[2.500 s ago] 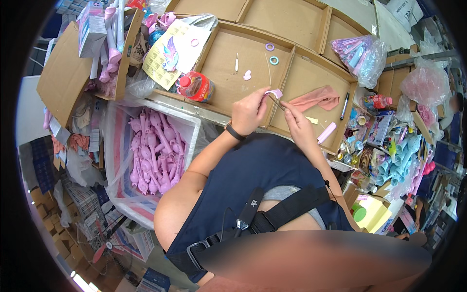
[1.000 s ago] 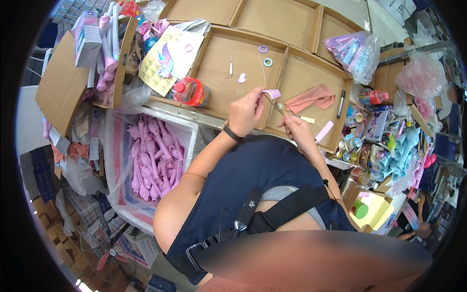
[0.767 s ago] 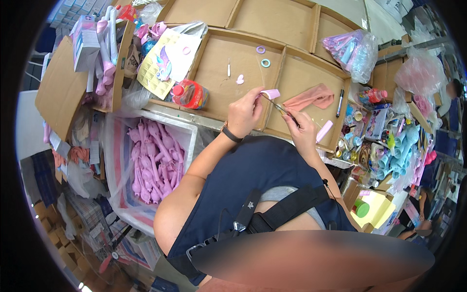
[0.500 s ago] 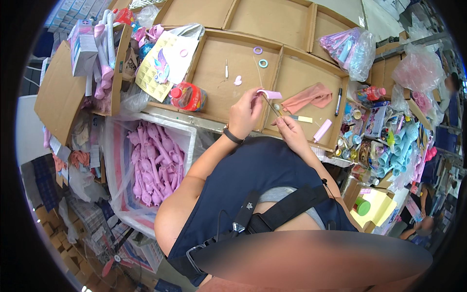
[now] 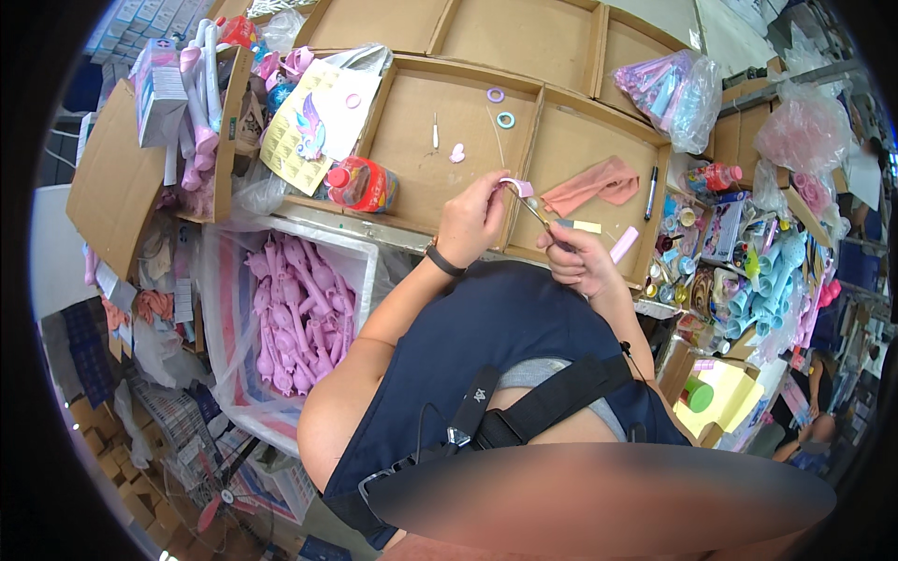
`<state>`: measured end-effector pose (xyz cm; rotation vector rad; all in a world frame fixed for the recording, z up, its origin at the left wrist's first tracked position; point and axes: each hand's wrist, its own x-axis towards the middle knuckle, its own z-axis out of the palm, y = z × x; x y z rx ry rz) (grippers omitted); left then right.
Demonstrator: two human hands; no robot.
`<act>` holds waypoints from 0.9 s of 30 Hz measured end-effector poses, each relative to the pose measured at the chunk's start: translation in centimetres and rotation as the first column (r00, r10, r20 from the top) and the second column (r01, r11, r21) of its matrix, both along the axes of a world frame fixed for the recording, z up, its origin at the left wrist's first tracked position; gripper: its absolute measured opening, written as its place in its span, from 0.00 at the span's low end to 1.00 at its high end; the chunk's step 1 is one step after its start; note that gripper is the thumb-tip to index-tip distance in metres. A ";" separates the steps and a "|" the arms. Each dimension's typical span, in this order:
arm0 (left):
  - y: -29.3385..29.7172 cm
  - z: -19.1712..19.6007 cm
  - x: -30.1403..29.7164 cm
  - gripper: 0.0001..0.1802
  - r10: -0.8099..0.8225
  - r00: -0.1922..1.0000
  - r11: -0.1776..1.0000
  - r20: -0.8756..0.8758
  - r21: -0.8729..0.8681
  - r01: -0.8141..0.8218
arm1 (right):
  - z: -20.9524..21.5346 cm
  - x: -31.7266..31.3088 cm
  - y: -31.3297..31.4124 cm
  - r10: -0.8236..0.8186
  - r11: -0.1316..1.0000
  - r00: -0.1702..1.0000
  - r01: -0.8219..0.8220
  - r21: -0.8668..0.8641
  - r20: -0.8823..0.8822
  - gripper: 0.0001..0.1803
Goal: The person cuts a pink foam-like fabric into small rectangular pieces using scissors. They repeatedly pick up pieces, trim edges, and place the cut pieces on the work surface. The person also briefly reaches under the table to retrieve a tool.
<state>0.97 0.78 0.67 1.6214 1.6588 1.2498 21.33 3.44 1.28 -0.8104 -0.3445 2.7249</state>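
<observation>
My left hand point(image 5: 470, 224) pinches a small curved pink piece point(image 5: 521, 187) between thumb and fingers, above the divider of the shallow cardboard trays. In my right hand point(image 5: 582, 264), the fingers are closed around the dark handle of a thin metal tool point(image 5: 535, 211). Its slim tip reaches up to the pink piece. The exact kind of tool cannot be made out. Just beyond my right hand are a yellow strip point(image 5: 587, 227), a pink tube-shaped piece point(image 5: 624, 244) and a coral cloth point(image 5: 594, 187).
A red-capped bottle point(image 5: 362, 185) stands left of my left hand. Purple point(image 5: 496, 94) and blue point(image 5: 506, 121) rings lie farther off. A lined bin point(image 5: 367, 257) of pink parts is at left. A marker point(image 5: 652, 194) and cluttered small jars are at right.
My right hand has shifted slightly right and turned, its fingers now curled around the tool's handle. The pink piece has tilted in my left hand, which stays nearly in place.
</observation>
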 end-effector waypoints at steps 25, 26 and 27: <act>0.0 0.5 0.1 0.14 0.068 0.990 0.981 -0.125 0.190 -0.043 | -1.1 -2.1 -2.4 -0.488 0.512 0.738 -0.191 0.838 0.467 0.15; -0.1 0.5 0.1 0.14 0.076 0.987 0.982 -0.139 0.183 -0.050 | -1.1 -1.6 -2.3 -0.382 0.665 0.775 -0.148 0.732 0.504 0.15; -0.1 0.4 0.1 0.14 0.069 0.990 0.982 -0.125 0.183 -0.045 | -1.0 -1.0 -2.1 -0.266 0.799 0.804 -0.125 0.588 0.532 0.15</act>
